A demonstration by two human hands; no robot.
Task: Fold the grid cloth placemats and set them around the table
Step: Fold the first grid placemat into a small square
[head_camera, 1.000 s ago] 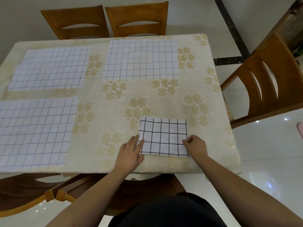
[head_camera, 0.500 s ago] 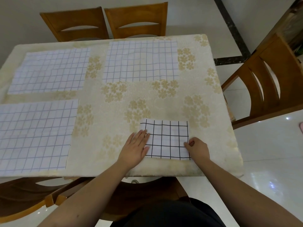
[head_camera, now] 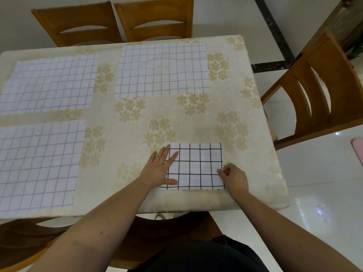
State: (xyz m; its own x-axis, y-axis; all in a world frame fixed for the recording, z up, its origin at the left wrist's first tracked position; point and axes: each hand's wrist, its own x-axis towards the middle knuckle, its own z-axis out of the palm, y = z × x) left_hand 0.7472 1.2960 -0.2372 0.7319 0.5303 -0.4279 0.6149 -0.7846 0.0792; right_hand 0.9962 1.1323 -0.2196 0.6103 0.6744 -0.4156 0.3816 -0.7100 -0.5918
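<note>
Soft, even indoor light falls over my view, a little dim and warm. Beyond my right hand the glossy white tiled floor throws back small bright glints. My left hand casts only a faint shadow. Straight edges bow outward toward the frame's borders; focus stays fairly sharp throughout.

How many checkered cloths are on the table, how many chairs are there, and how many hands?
Big pale-grid placemats lying flat: 3 (far left, far middle, near left)
Small folded black-grid placemat: 1
Wooden chairs: 4 (two at the far side, one at the right, one at the near edge)
Hands: 2 (left hand, right hand)
Total: 10
</note>
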